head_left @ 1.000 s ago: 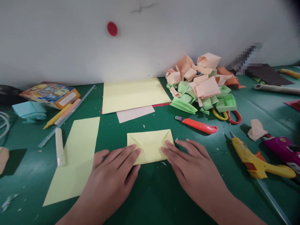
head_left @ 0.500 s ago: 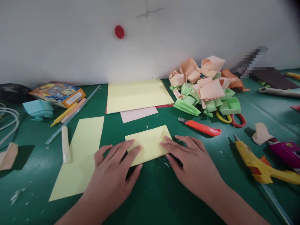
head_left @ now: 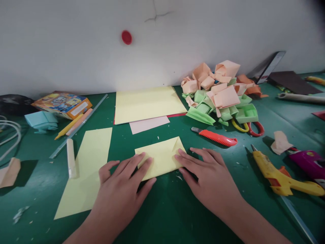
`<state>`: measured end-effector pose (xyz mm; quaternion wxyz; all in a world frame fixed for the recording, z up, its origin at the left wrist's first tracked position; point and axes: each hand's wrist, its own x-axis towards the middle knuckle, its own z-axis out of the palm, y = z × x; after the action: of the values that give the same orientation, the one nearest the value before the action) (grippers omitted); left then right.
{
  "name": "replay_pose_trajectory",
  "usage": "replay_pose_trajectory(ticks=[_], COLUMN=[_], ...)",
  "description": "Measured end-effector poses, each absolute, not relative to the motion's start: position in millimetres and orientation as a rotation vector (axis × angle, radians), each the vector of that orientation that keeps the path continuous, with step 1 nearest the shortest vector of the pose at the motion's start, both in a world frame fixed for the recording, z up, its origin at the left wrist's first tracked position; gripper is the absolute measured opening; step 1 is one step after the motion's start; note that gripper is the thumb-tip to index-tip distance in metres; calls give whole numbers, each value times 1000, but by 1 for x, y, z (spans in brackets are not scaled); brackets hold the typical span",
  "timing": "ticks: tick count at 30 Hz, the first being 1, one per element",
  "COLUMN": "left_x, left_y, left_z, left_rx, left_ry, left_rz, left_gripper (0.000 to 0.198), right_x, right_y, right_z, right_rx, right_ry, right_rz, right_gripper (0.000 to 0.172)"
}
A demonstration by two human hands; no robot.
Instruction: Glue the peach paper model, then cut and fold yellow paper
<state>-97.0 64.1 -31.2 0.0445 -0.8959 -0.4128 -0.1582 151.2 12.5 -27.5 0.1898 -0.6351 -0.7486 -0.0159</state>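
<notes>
A folded pale yellow paper (head_left: 161, 157) lies flat on the green table (head_left: 162, 217), with a small diagonal fold at its upper right corner. My left hand (head_left: 122, 186) rests on its left end, fingers spread and fingertips pressing down. On the right end lie the fingertips of my right hand (head_left: 208, 176), also spread. Neither hand grips anything. To the left, a longer yellow sheet (head_left: 91, 162) lies under a white stick-like tool (head_left: 71, 157), part of it behind my left hand.
Yellow sheets (head_left: 147, 105) lie by the wall. Folded paper pieces (head_left: 223, 95) are heaped at the back right, near scissors (head_left: 256, 129) and a red cutter (head_left: 218, 137). A yellow glue gun (head_left: 281, 176) lies right; a box (head_left: 62, 103) and marker (head_left: 68, 127) lie left.
The view has shifted slightly. Both hands stay on the folded paper in nearly the same pose, and the paper has not visibly changed.
</notes>
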Motion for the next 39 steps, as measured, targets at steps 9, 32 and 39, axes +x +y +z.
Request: replay_pose_trajectory(ticks=[9,32,39], left_x=[-97,-96,-94], left_y=[65,67,63], left_z=[-31,-28,-26], left_rx=[-2761,-3036,-2948], left_ry=[-1193,-810,-833], left_rz=[-515,-704,-678], left_gripper=[32,28,29], right_x=[154,156,154], right_y=[11,4,0], right_z=[-29,-31,-32], right_rx=[-1682,-1647,-1693], right_ry=[-2083,-2207,-2188], right_rz=[-133,67,10], right_gripper=[24,31,24])
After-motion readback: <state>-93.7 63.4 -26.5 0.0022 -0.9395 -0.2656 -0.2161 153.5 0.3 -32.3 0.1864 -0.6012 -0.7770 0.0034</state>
